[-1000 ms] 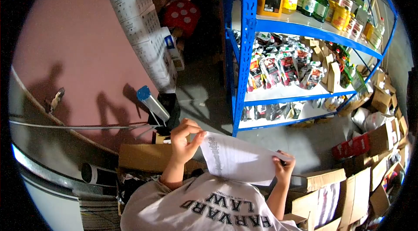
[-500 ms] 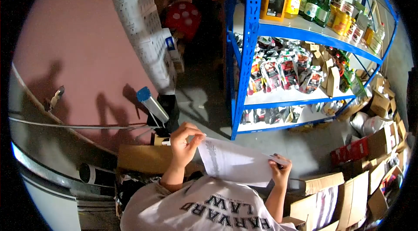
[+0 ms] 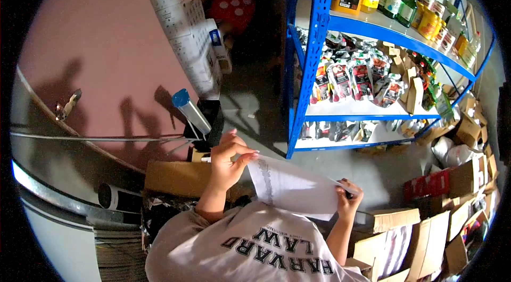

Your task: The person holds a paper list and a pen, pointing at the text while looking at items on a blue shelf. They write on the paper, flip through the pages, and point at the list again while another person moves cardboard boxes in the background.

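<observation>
A white sheet of paper (image 3: 298,186) is stretched between my two hands in front of my shirt (image 3: 266,247). The thumb and fingers of my left hand (image 3: 230,158) pinch its upper left corner. My right hand (image 3: 348,197) grips the right edge, where the paper curls over a little. Something small and dark shows between the right fingers, too small to name. A dark printed pattern runs along the left side of the sheet.
A blue metal rack (image 3: 314,64) holds bottles (image 3: 395,0), cans and pouches (image 3: 340,80). Stacked white boxes (image 3: 178,16) line the pink wall (image 3: 101,42). A blue-capped cylinder (image 3: 191,112) leans left. Open cardboard boxes (image 3: 396,221) crowd the right; another box (image 3: 178,176) is at left.
The rack, white boxes and wall have shifted slightly right and up or down as my view turned. Both hands and the paper sit slightly higher and further right, still gripped.
</observation>
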Demonstrator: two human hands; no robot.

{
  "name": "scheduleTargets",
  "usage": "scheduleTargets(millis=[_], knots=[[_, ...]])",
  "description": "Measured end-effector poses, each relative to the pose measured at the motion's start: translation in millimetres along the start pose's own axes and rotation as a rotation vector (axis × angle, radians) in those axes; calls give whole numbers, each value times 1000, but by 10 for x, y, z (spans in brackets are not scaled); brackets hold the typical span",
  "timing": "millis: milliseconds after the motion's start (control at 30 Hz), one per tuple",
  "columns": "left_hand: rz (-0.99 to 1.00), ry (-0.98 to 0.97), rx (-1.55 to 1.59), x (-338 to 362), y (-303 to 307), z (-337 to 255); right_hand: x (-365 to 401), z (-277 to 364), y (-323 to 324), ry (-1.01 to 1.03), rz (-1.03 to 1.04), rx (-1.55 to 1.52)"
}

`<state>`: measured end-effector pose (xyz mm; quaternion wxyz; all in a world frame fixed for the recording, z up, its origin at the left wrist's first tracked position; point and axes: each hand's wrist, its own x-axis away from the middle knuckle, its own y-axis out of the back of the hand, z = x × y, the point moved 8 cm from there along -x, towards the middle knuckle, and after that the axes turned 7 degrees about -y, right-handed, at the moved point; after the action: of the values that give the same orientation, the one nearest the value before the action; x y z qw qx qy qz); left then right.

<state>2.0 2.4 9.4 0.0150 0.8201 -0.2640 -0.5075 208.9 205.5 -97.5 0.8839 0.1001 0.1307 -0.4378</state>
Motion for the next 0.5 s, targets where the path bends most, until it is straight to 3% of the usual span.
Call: scheduleTargets(millis=[233,367,500], knots=[[95,-3,29,-33,-90,57,-17,45,55,-29,-40,3],[98,-8,-87,-29,-124,64,-28,3,83,-2,-14,-14],[115,-138,-275,-52,-142,-26,-33,46,79,55,-32,38]])
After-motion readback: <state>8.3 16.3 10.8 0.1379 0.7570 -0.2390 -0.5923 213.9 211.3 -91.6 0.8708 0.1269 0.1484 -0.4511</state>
